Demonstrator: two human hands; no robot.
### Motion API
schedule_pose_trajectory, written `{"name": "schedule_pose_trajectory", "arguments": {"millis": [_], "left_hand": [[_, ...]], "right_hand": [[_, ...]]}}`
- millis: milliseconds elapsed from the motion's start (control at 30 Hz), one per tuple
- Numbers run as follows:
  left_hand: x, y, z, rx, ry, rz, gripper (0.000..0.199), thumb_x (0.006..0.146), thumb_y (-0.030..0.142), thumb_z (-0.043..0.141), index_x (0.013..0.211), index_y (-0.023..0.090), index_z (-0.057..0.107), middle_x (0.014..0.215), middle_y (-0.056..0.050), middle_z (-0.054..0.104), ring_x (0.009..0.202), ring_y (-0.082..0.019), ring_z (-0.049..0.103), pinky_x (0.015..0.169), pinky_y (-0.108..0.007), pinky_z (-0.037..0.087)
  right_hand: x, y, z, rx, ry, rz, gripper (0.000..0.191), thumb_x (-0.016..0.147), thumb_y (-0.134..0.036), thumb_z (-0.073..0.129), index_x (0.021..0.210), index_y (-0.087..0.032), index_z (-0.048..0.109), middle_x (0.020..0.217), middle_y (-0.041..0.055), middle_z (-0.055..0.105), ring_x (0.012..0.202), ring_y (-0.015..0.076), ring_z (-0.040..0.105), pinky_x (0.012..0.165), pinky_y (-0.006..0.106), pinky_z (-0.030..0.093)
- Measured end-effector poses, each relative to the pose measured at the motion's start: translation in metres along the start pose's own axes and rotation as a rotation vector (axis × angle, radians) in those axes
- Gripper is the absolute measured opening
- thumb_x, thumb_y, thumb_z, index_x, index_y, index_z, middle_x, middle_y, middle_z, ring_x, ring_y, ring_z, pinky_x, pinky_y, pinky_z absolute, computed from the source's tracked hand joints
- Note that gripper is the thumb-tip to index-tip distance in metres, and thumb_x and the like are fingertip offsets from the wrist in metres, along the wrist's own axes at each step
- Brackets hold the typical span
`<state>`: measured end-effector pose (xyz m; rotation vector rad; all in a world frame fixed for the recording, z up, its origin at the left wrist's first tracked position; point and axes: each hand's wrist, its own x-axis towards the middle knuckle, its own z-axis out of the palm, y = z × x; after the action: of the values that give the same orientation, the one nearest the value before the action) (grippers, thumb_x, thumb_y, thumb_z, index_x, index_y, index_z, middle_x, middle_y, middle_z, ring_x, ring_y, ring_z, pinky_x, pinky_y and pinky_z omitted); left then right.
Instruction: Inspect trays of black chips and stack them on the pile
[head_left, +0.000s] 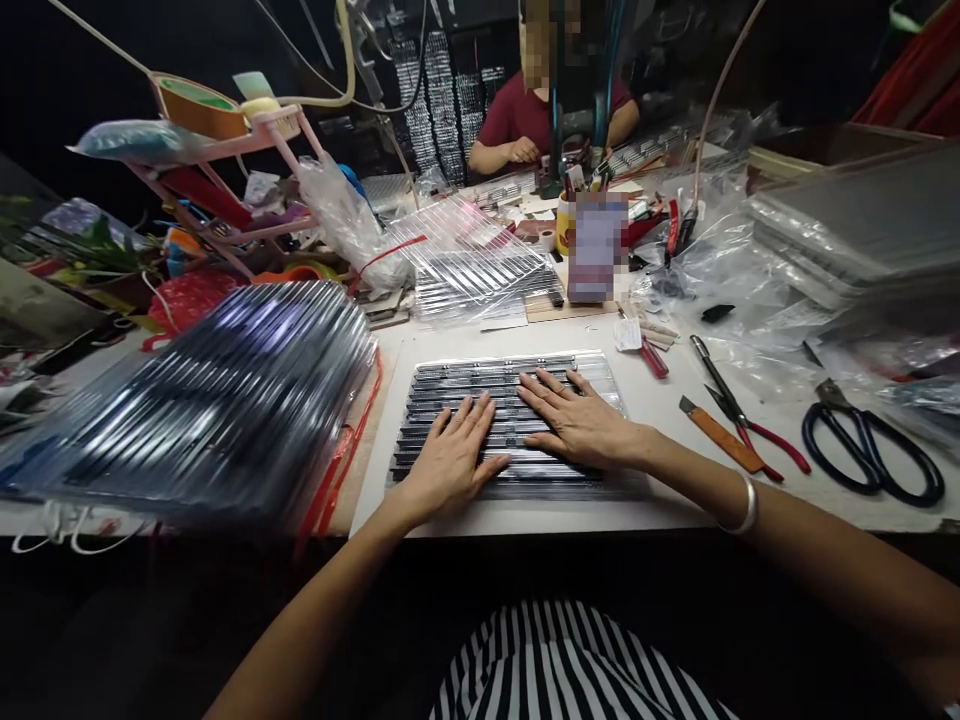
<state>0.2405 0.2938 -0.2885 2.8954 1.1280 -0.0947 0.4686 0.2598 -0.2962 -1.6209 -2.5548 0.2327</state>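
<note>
A clear plastic tray [517,488] with rows of dark strips lies flat on the white tabletop in front of me. My left hand [450,455] rests on its left half, fingers stretched out. On the right half, my right hand [577,420] lies flat with the fingers spread and the thumb pointing left. Both palms press on the strips and neither hand grips anything. The hands cover part of the rows. To the left, a tall stack of similar ribbed trays [225,390] appears blurred.
Right of the tray lie large scissors [870,450], red-handled pliers [750,420], an orange-handled blade [720,435] and a red screwdriver [654,358]. Behind stand empty clear trays [480,250] and a phone [592,250]. A pink rack [225,155] is at left. A person [517,120] sits opposite.
</note>
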Motion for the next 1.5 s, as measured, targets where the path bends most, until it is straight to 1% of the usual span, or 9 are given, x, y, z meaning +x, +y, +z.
{"name": "schedule_pose_trajectory", "arguments": {"millis": [200, 433, 600, 833, 1000, 1167, 1233, 1367, 1500], "left_hand": [[0.017, -0.043, 0.001, -0.031, 0.062, -0.33, 0.077, 0.091, 0.059, 0.021, 0.145, 0.005, 0.021, 0.153, -0.015, 0.015, 0.142, -0.026, 0.014, 0.113, -0.046, 0.018], [0.03, -0.043, 0.0, 0.064, 0.136, -0.301, 0.068, 0.093, 0.055, 0.026, 0.14, 0.007, 0.037, 0.146, -0.021, 0.033, 0.137, -0.031, 0.028, 0.112, -0.052, 0.01], [0.032, -0.043, 0.007, 0.007, 0.096, -0.236, 0.055, 0.093, 0.053, 0.026, 0.144, 0.034, 0.028, 0.155, -0.004, 0.017, 0.141, -0.032, 0.012, 0.111, -0.052, 0.016], [0.031, -0.061, 0.005, -0.254, 0.15, -0.344, 0.077, 0.088, 0.059, 0.035, 0.143, 0.006, 0.028, 0.152, -0.019, 0.017, 0.142, -0.029, 0.012, 0.113, -0.047, 0.015], [0.002, -0.086, 0.004, -0.378, 0.086, -0.186, 0.065, 0.089, 0.051, 0.037, 0.141, 0.013, 0.036, 0.153, -0.011, 0.018, 0.14, -0.023, 0.016, 0.112, -0.036, 0.023], [-0.035, -0.066, 0.03, -0.491, 0.444, -0.409, 0.056, 0.092, 0.042, 0.03, 0.134, 0.009, 0.046, 0.144, -0.015, 0.04, 0.133, -0.02, 0.036, 0.112, -0.038, 0.027], [-0.048, -0.053, 0.036, -0.479, 0.507, -0.46, 0.053, 0.093, 0.039, 0.03, 0.132, 0.008, 0.049, 0.139, -0.015, 0.047, 0.13, -0.02, 0.041, 0.112, -0.038, 0.028], [-0.081, -0.044, 0.03, -0.472, 0.34, -0.322, 0.049, 0.092, 0.038, 0.036, 0.134, 0.015, 0.048, 0.141, -0.01, 0.043, 0.131, -0.022, 0.039, 0.109, -0.042, 0.032], [-0.124, -0.044, 0.019, -0.429, 0.213, -0.204, 0.046, 0.094, 0.03, 0.036, 0.139, 0.03, 0.038, 0.141, -0.003, 0.043, 0.134, -0.024, 0.032, 0.105, -0.049, 0.035]], "right_hand": [[-0.001, -0.004, 0.0, -0.009, -0.053, 0.057, 0.076, 0.089, -0.067, 0.016, 0.148, -0.019, 0.018, 0.155, 0.0074, 0.005, 0.142, 0.0301, -0.001, 0.112, 0.055, 0.005], [0.0, -0.003, 0.002, -0.032, -0.019, 0.099, 0.072, 0.086, -0.069, 0.024, 0.146, -0.03, 0.025, 0.155, 0.0128, 0.007, 0.14, 0.0377, -0.002, 0.108, 0.059, 0.013], [-0.002, 0.002, 0.002, -0.043, 0.066, 0.041, 0.07, 0.086, -0.07, 0.027, 0.144, -0.031, 0.03, 0.154, 0.012, 0.018, 0.14, 0.0363, 0.01, 0.106, 0.057, 0.018], [-0.012, 0.003, 0.007, -0.066, 0.173, 0.303, 0.056, 0.093, -0.054, 0.029, 0.142, -0.027, 0.038, 0.152, 0.0138, 0.024, 0.139, 0.038, 0.015, 0.107, 0.055, 0.019], [-0.045, 0.02, 0.011, 0.047, 0.116, 0.364, 0.05, 0.096, -0.046, 0.029, 0.144, -0.032, 0.031, 0.155, 0.0084, 0.012, 0.14, 0.0372, 0.007, 0.106, 0.058, 0.022], [-0.075, 0.018, 0.026, 0.152, 0.293, 0.383, 0.047, 0.098, -0.033, 0.027, 0.14, -0.018, 0.041, 0.152, 0.0154, 0.021, 0.136, 0.0267, 0.03, 0.106, 0.049, 0.032], [-0.082, 0.012, 0.029, 0.147, 0.385, 0.386, 0.045, 0.097, -0.03, 0.029, 0.134, -0.012, 0.049, 0.147, 0.0175, 0.032, 0.131, 0.0259, 0.04, 0.102, 0.044, 0.039], [-0.106, 0.005, 0.023, 0.14, 0.407, 0.273, 0.041, 0.095, -0.023, 0.032, 0.13, -0.012, 0.052, 0.141, 0.015, 0.043, 0.127, 0.0239, 0.046, 0.101, 0.043, 0.042], [-0.149, 0.006, 0.008, 0.205, 0.243, 0.151, 0.052, 0.091, -0.013, 0.032, 0.142, -0.023, 0.036, 0.148, 0.0054, 0.035, 0.135, 0.0183, 0.033, 0.107, 0.04, 0.037]]}}
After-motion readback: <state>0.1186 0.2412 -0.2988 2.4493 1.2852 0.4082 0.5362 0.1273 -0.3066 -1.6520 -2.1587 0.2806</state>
